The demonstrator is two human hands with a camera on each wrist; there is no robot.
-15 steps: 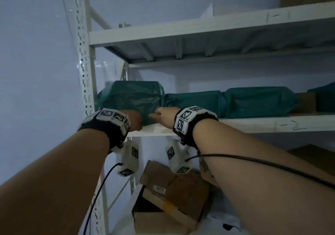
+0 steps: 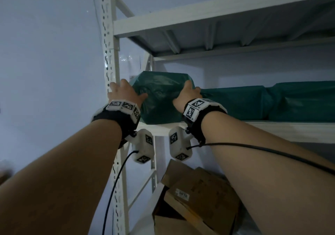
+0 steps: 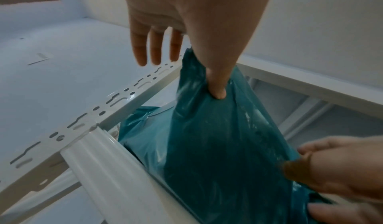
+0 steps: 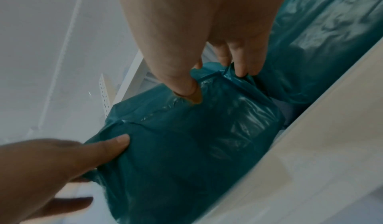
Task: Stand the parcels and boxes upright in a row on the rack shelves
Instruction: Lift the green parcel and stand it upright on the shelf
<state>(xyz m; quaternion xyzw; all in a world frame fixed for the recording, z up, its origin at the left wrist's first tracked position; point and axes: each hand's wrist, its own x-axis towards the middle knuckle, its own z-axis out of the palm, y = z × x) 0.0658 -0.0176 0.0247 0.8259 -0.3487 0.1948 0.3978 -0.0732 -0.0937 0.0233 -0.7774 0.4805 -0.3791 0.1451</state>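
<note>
The far side of the green parcel (image 2: 163, 97) was hidden behind its own bulk, and my right fingers (image 4: 241, 66) vanished over its top right corner, so I could not tell how deep they reached. The row of further green parcels (image 2: 272, 100) ran out of frame at the right. In the dim light the label on the cardboard boxes (image 2: 195, 196) below was too small to read.

The parcel stood at the left end of the middle shelf (image 2: 290, 129), just beside the rack's perforated upright (image 2: 108, 57), between my two hands. My left hand (image 2: 125, 94) lay against its left side: the thumb (image 3: 217, 86) pressed into the wrap while the other fingers were stretched straight, past the parcel toward the upright. My right hand (image 2: 187, 94) gripped the right side, its thumb (image 4: 186, 86) dug into the front face and the fingers curled over the crumpled top edge, pinching the film.

The wrap was thin, glossy teal-green plastic, wrinkled and dented under both thumbs, around a blocky shape with rounded corners. The rack was smooth white-painted metal, its upright punched with slots and round holes, and the shelf above (image 2: 217, 15) showed ribs underneath.
</note>
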